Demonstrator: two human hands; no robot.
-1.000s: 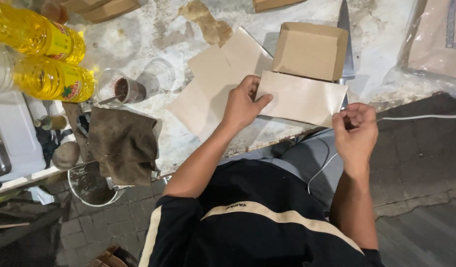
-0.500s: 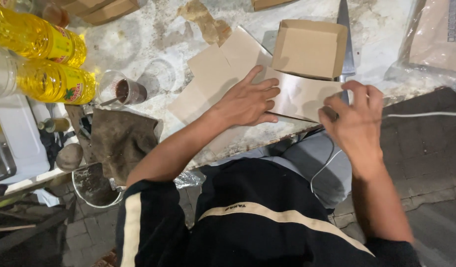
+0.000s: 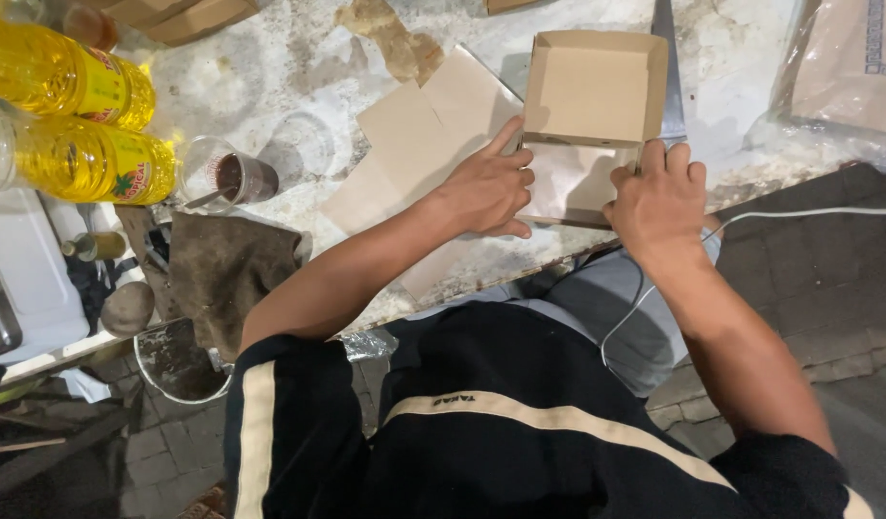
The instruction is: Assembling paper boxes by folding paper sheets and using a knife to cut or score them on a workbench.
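Seen from above, a person in a black top with a cream stripe leans over a stained, pale stone bench (image 3: 270,67) and works on one open brown cardboard box (image 3: 597,86). The box sits upright near the bench's front edge, its hollow facing up, with a pale flap (image 3: 573,183) folded out flat towards the person. The left hand (image 3: 486,187) lies spread on the left part of that flap, fingers flat and pressing down, index finger stretched along the box's near wall. The right hand (image 3: 659,192) rests on the flap's right edge, fingers curled together against the box's near corner (whether it pinches the card or only presses it cannot be told). To the left of the box lie flat unfolded sheets of the same brown card (image 3: 414,144), overlapping, at least two of them. At the far left two plastic bottles of yellow oil (image 3: 78,125) lie on their sides, one just behind the other. Near them stands one clear plastic cup (image 3: 222,178) holding a dark drink. One brownish cloth (image 3: 227,274) hangs over the bench's front edge. One clear plastic bag (image 3: 847,77) of pale contents lies at the far right. A thin white cable (image 3: 808,213) runs across the ground on the right. The ground below is grey paving brick (image 3: 837,288), dimly lit.
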